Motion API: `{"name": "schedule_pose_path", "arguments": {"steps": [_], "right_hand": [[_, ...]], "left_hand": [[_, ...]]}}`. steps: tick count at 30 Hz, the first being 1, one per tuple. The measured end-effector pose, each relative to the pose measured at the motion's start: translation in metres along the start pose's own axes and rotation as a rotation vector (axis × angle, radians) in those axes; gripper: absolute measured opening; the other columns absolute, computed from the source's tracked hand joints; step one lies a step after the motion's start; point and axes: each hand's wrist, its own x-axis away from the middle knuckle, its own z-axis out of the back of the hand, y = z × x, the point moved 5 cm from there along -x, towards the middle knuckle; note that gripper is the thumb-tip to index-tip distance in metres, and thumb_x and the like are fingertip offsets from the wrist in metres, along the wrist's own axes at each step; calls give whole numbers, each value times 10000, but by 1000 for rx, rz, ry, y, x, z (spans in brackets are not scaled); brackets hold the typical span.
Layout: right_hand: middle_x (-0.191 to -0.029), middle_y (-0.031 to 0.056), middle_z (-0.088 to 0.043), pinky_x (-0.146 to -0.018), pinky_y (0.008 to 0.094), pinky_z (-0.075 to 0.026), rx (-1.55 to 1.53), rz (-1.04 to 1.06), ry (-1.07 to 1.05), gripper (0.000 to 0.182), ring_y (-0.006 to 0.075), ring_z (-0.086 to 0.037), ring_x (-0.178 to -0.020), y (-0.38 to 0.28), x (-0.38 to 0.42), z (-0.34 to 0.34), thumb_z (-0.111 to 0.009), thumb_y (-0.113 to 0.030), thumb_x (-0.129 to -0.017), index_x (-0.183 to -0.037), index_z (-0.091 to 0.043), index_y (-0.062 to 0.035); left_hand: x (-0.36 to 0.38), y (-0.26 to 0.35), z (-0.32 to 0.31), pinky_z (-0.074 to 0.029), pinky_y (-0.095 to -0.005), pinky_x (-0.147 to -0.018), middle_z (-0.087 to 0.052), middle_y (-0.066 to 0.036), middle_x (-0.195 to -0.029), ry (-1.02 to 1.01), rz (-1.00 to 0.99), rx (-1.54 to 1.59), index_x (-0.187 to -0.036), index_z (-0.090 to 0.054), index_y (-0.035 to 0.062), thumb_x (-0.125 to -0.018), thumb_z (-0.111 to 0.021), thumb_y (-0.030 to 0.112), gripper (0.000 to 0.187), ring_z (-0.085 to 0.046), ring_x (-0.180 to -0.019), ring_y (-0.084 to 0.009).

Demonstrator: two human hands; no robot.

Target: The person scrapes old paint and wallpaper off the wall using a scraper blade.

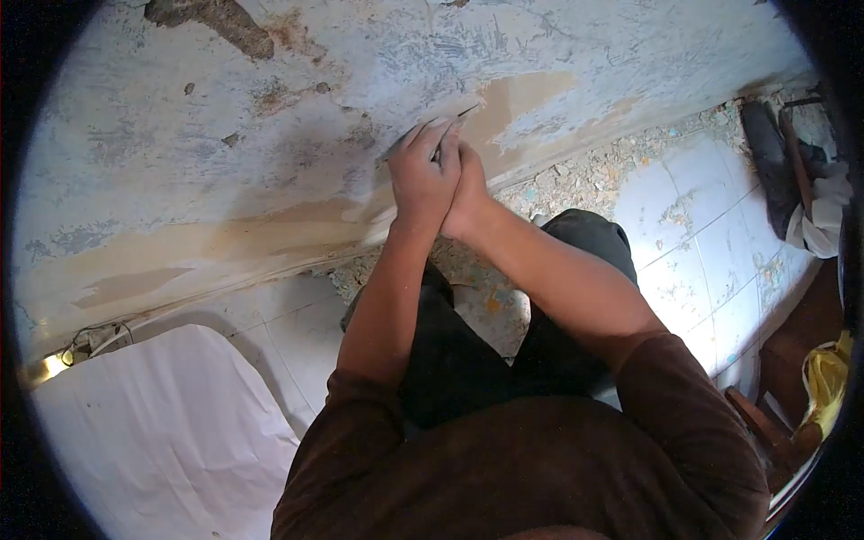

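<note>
A thin flat scraper blade [454,121] lies pressed against the wall [270,135], its edge set at a low slant to the surface so that it can get under the old coating rather than dig into the plaster. Only a sliver of it shows past the fingers; the rest, handle included, is hidden in the grip.

The left hand [421,175] is wrapped closed around the tool, fingers stretched forward along the blade, which looks like a way to bear down close to the working edge. The right hand [468,184] is closed over the side of the left one, touching it, adding weight and steadying the stroke. Both forearms run straight up to the same spot, so the push comes from the arms and not the wrists.

Just beside the blade the wall shows a bare tan patch [517,94] where the pale blue-white paint is gone; a longer tan band runs low along the wall to the left. Flakes and crumbs of debris [585,171] lie on the tiled floor [702,243] at the wall's foot. The person crouches close, knees under the arms. A white sheet [171,432] lies on the floor to the left, and dark tools [774,162] lean well apart at the right.
</note>
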Motion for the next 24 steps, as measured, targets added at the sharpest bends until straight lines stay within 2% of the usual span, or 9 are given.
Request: {"name": "schedule_pose_path", "arguments": {"steps": [3,4,6,9,12,15,19,21,24], "right_hand": [[-906,88,-611,-741,406,-502,-489,158,-382,334,245,-599,-823,18,-5,-35,-371,-394,-968,-956,-575,-130],[-906,88,-611,-741,406,-502,-482,160,-382,334,245,-599,-823,5,2,-41,-371,-394,-968,-956,-575,-130],[-996,91,-640,-836,433,-510,505,-102,344,369,264,-628,-928,-16,23,-25,-391,-441,-994,-1040,-590,-134],[-924,83,-632,-790,436,-516,692,46,517,354,261,-626,-867,-11,29,-43,-408,-441,-982,-964,-575,-130],[-914,87,-632,-775,434,-516,381,-118,294,353,262,-627,-864,-18,11,-7,-399,-435,-992,-969,-572,-129],[-901,97,-613,-767,413,-507,302,-286,132,341,246,-603,-853,-25,19,-9,-398,-414,-964,-975,-587,-130],[-904,93,-624,-770,423,-512,438,-124,267,352,256,-617,-860,-16,16,-10,-399,-431,-980,-974,-580,-129],[-907,90,-631,-772,430,-515,511,-12,347,360,263,-627,-864,-13,16,-18,-400,-442,-991,-974,-576,-128],[-924,96,-630,-781,426,-516,530,-41,419,365,266,-627,-868,-12,25,-38,-399,-441,-991,-982,-578,-122]], "left_hand": [[0,4,1,-531,-378,-737,-705,-179,-882,-3,-4,-33,-936,-722,2,-868,-681,126,147,-690,-815,-337],[1,3,1,-531,-378,-737,-705,-179,-882,0,-3,-27,-936,-722,2,-868,-681,126,147,-690,-815,-337],[6,1,6,-532,-378,-740,-706,-177,-880,34,-4,-50,-936,-723,5,-862,-684,127,148,-691,-816,-336],[6,0,7,-533,-383,-742,-707,-175,-884,50,30,-14,-937,-723,8,-858,-680,127,149,-691,-811,-338],[6,-2,2,-540,-411,-740,-700,-172,-929,62,-38,-83,-951,-710,24,-854,-654,103,137,-673,-841,-366],[0,3,-1,-541,-412,-736,-700,-169,-920,19,-13,-19,-950,-710,28,-854,-652,100,133,-674,-824,-367],[4,5,3,-536,-418,-717,-697,-164,-904,-7,-31,-81,-949,-709,25,-854,-649,98,134,-668,-806,-375],[5,5,11,-537,-380,-723,-708,-177,-856,86,-23,-65,-926,-722,1,-860,-690,134,152,-694,-793,-332],[3,3,6,-534,-416,-705,-696,-156,-898,67,-30,-74,-935,-702,16,-856,-643,91,124,-665,-809,-379]]}}
